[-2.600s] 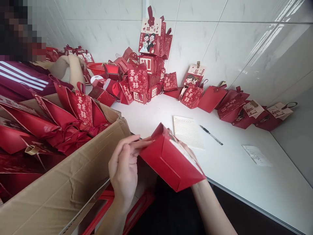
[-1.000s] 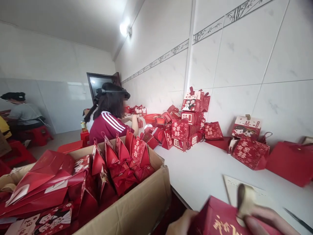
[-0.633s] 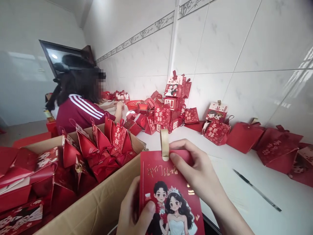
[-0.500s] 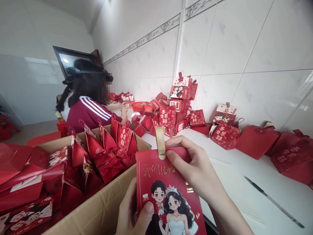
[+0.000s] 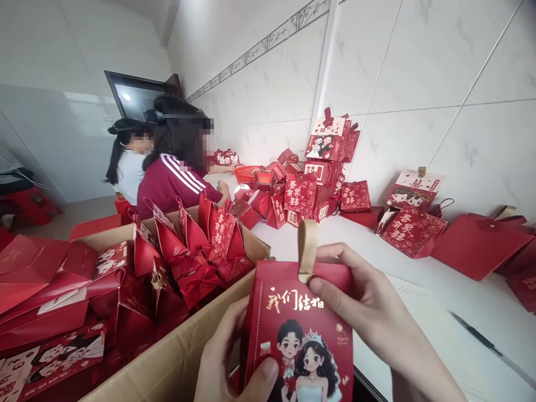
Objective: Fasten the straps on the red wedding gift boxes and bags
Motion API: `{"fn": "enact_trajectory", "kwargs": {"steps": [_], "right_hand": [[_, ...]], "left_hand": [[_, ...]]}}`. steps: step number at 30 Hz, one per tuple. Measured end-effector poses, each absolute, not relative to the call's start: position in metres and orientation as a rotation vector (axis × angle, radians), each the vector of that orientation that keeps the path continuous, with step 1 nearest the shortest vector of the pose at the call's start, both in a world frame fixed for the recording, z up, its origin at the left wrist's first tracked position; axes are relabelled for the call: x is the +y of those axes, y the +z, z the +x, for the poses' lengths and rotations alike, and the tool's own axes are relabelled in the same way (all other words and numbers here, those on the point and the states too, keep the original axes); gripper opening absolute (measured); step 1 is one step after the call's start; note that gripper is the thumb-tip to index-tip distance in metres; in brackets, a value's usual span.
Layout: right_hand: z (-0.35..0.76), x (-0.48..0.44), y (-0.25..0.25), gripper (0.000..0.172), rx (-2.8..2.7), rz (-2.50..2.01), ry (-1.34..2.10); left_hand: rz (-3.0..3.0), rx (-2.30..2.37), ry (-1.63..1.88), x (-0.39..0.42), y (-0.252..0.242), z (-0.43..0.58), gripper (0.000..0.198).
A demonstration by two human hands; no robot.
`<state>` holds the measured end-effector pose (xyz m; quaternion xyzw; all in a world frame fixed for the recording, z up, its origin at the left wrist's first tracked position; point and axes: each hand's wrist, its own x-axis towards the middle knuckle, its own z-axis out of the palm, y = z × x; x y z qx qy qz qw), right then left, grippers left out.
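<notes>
I hold a red gift box (image 5: 299, 318) upright in front of me; it carries gold characters, a cartoon bride and groom, and a tan ribbon loop (image 5: 307, 248) at its top. My left hand (image 5: 234, 363) grips its lower left side, thumb on the front. My right hand (image 5: 368, 312) pinches the top right edge beside the ribbon. The box's bottom is cut off by the frame.
A cardboard carton (image 5: 184, 346) full of red folded boxes stands at my left. A white table (image 5: 422, 290) bears a pile of red boxes (image 5: 310, 184), more boxes along the wall, a pen (image 5: 481, 340) and paper. Two people (image 5: 167, 167) sit beyond the carton.
I turned the box from lying tilted with its bottom toward me to upright with its printed front facing me. The view rose from the table to the room.
</notes>
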<state>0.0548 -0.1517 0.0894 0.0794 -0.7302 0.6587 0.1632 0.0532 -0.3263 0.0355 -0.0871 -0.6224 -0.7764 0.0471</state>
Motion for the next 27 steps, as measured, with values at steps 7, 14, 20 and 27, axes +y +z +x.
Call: {"fn": "enact_trajectory", "kwargs": {"steps": [7, 14, 20, 27], "right_hand": [[0.032, -0.117, 0.066, 0.02, -1.425, 0.339, 2.289], [0.017, -0.125, 0.055, 0.022, -1.135, 0.376, 2.4], [0.015, -0.128, 0.055, 0.035, -1.245, 0.259, 2.31], [0.023, -0.13, 0.051, 0.046, -1.436, 0.2, 2.211]], "left_hand": [[-0.435, -1.748, -2.344, -0.318, 0.029, 0.045, 0.089], [-0.192, -1.899, -2.255, -0.298, 0.033, 0.06, 0.073], [-0.338, -1.78, -2.186, -0.303, 0.029, 0.054, 0.068], [-0.478, -1.534, -1.882, -0.307, 0.014, 0.056, 0.025]]}}
